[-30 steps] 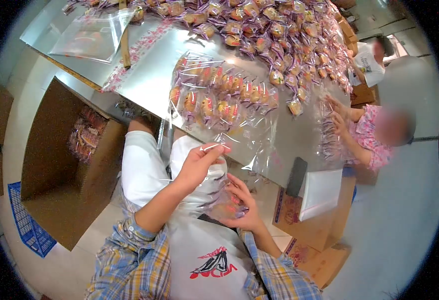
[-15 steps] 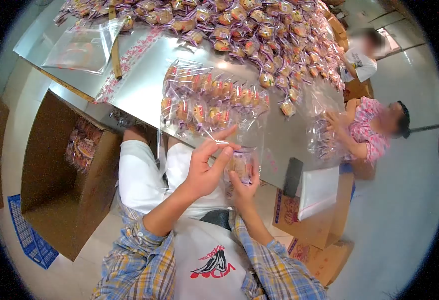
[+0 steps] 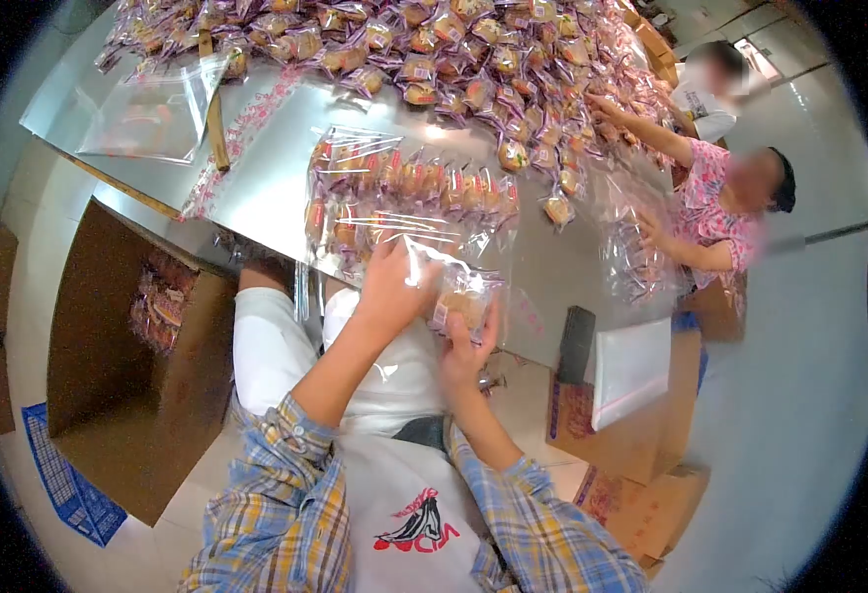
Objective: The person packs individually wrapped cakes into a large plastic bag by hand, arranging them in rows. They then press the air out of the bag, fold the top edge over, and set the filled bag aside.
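Observation:
A large clear plastic bag (image 3: 488, 232) lies at the table's front edge, with rows of wrapped round pastries (image 3: 434, 183) inside it. My left hand (image 3: 394, 292) is at the bag's near, open end, its fingers curled at the film; plastic partly covers them. Beside it, my right hand (image 3: 468, 351) grips a single wrapped pastry (image 3: 461, 301) in clear film with purple edging, thumb on the near side. The pastry is close to the bag's mouth, and loose film spreads between both hands.
A heap of wrapped pastries (image 3: 424, 59) covers the table's far side. Flat clear bags (image 3: 147, 119) lie at left by a wooden strip (image 3: 218, 128). An open carton (image 3: 108, 366) stands lower left, a bag stack (image 3: 631, 371) at right. A co-worker in pink (image 3: 725, 212) handles another bag.
My left hand has moved from beside the pastry to the bag's mouth, its fingers now curled under film. The pastry in my right hand is slightly lower. The co-worker's arm now reaches into the heap.

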Demonstrator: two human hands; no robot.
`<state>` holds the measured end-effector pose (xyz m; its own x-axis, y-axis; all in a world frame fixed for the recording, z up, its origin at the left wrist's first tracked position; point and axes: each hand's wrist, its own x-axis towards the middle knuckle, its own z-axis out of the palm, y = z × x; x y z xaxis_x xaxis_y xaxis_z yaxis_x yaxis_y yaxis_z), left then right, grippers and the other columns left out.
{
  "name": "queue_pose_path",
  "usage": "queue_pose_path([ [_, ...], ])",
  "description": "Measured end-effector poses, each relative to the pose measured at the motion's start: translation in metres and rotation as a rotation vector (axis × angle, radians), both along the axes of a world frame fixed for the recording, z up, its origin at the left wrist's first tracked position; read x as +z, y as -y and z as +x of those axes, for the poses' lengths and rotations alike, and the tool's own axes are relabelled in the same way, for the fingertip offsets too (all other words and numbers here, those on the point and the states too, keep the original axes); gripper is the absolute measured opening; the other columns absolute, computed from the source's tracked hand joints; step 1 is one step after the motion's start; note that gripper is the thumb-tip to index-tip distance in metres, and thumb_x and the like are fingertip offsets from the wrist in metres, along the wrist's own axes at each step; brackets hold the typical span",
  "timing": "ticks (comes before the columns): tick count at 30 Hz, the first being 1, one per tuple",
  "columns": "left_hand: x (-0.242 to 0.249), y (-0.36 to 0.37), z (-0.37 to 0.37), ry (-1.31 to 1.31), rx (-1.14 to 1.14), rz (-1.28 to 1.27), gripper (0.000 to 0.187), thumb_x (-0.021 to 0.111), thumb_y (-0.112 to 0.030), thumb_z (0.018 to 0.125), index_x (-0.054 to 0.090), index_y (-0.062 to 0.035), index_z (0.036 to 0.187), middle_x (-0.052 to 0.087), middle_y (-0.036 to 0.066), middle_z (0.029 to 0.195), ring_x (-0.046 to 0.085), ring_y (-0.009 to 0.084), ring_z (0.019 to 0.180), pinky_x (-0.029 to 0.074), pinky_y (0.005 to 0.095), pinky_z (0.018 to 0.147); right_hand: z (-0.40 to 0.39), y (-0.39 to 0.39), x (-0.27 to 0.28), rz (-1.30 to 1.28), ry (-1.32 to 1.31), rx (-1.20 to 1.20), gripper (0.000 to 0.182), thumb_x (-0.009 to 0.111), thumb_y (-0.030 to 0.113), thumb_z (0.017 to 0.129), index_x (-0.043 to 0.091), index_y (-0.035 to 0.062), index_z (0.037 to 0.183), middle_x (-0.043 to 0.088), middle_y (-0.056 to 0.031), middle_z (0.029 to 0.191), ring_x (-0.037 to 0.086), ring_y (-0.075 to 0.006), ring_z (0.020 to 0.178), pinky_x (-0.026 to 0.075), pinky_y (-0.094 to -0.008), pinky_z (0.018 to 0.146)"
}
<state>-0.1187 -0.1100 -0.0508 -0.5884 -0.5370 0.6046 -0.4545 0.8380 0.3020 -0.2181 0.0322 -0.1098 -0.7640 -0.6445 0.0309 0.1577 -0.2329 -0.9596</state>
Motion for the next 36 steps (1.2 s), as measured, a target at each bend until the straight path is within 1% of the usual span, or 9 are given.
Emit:
queue_pose_path([
  [2,-0.026,0.015,-0.004,0.104,0.043,-0.004,0.046,0.063,-0.02,0.086,0.072,-0.0193,0.131,0.068,0.01,0.125,0.062,0.0285,0.116,0.037,0.0546,0.115,0.004,0.014,0.009,0.02,-0.023,-0.044,0.079,0.076,0.006,0.093,0.034,0.0018,0.16,0.049,-0.0114,0.15,0.054,-0.02,0.13,0.048,-0.0358,0.107],
  [5,-0.003,0.015,0.005,0.03,0.018,-0.027,0.043,0.062,-0.023,0.089,0.069,-0.019,0.131,0.069,0.009,0.128,0.061,0.0291,0.124,0.034,0.058,0.116,-0.002,0.033,0.011,0.048,-0.053,-0.059,0.078,0.075,0.006,0.095,0.033,0.0028,0.161,0.044,-0.0112,0.154,0.051,-0.02,0.133,0.048,-0.035,0.107],
  [6,-0.002,0.013,0.003,0.223,0.05,0.133,0.036,0.064,-0.023,0.089,0.073,-0.0192,0.123,0.067,0.005,0.136,0.057,0.0281,0.132,0.029,0.0557,0.121,-0.003,0.038,0.018,0.075,-0.23,-0.085,0.079,0.077,0.009,0.093,0.035,0.0017,0.16,0.043,-0.0116,0.155,0.049,-0.0214,0.136,0.045,-0.036,0.111],
  [10,0.004,0.016,0.002,0.128,0.096,0.02,0.035,0.068,-0.016,0.083,0.075,-0.0193,0.118,0.07,0.001,0.13,0.059,0.0268,0.126,0.031,0.0546,0.119,-0.006,0.058,0.031,0.127,-0.376,-0.162,0.084,0.09,0.018,0.081,0.046,-0.0057,0.15,0.032,-0.0223,0.165,0.034,-0.032,0.152,0.03,-0.0445,0.123],
  [20,0.005,0.025,0.012,0.061,0.138,0.077,0.03,0.072,-0.02,0.084,0.076,-0.0171,0.114,0.072,0.003,0.129,0.06,0.0284,0.121,0.034,0.0516,0.114,-0.01,0.083,0.019,0.393,-0.859,-0.214,0.089,0.09,0.017,0.075,0.047,0.0073,0.153,0.019,-0.0235,0.169,0.03,-0.0424,0.153,0.032,-0.05,0.124],
  [23,0.003,0.032,0.018,0.017,0.092,0.065,0.028,0.073,-0.022,0.085,0.076,-0.0153,0.112,0.073,0.006,0.126,0.063,0.0311,0.118,0.036,0.0542,0.114,-0.007,0.091,0.041,0.352,-0.651,-0.108,0.086,0.089,0.021,0.078,0.047,0.0062,0.152,0.026,-0.0269,0.166,0.03,-0.0449,0.153,0.028,-0.0513,0.125],
  [26,0.007,0.029,0.014,0.196,0.199,0.099,0.032,0.072,-0.017,0.083,0.078,-0.0184,0.114,0.073,0.006,0.128,0.061,0.0315,0.124,0.034,0.0528,0.118,-0.016,0.094,0.037,0.362,-0.804,-0.097,0.079,0.087,0.026,0.081,0.05,0.0044,0.148,0.032,-0.0293,0.163,0.03,-0.0455,0.152,0.027,-0.0518,0.124],
  [32,0.018,0.022,0.015,0.166,0.031,-0.045,0.065,0.07,-0.02,0.083,0.061,-0.025,0.147,0.064,0.007,0.145,0.057,0.0293,0.137,0.029,0.0686,0.116,-0.023,0.094,0.031,0.494,-1.048,0.022,0.08,0.087,0.027,0.08,0.048,0.0068,0.147,0.027,-0.0305,0.164,0.025,-0.0497,0.154,0.023,-0.0552,0.126],
  [36,0.021,0.021,0.016,0.253,-0.009,0.284,0.075,0.07,-0.02,0.082,0.052,-0.0271,0.155,0.058,0.007,0.152,0.054,0.0281,0.141,0.018,0.0781,0.116,-0.031,0.087,0.033,0.392,-0.917,0.131,0.086,0.087,0.026,0.076,0.047,0.0111,0.15,0.013,-0.0288,0.171,0.021,-0.0516,0.155,0.023,-0.0575,0.126],
])
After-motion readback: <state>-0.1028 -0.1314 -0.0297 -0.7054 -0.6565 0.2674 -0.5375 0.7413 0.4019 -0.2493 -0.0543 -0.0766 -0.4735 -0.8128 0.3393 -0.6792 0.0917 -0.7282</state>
